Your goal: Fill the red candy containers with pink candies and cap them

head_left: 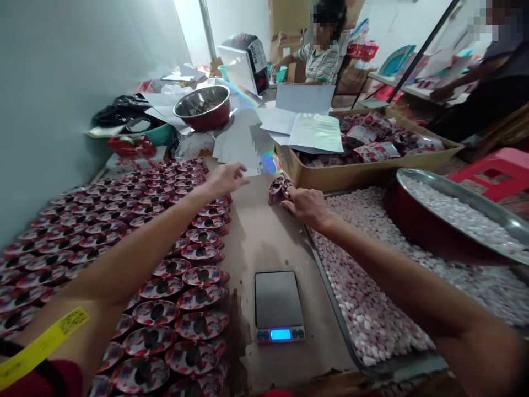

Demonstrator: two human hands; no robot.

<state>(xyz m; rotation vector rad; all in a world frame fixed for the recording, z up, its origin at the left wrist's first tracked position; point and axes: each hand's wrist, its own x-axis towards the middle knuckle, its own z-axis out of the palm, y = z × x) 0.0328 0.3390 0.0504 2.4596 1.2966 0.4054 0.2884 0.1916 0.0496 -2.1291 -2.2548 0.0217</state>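
A: Right hand [308,207]: grip?
B: Pinching a pouch [276,190], thumb and fingers at its right side. Location: just above the centre of the frame, over the worktop [268,242]. One pouch or two, cannot tell.
A: Left hand [229,179]?
B: Grip spread, fingers loosely bent; near the far end of the pouch rows [190,298], which fill the lower left.
A: Other items?
B: Scale [278,300], lower centre, display lit blue. Tray [405,366] of white pieces [363,264], lower right. Bowl [421,226], tilted, right edge, holding similar pieces. Carton [351,175] of packets [378,150], upper right.
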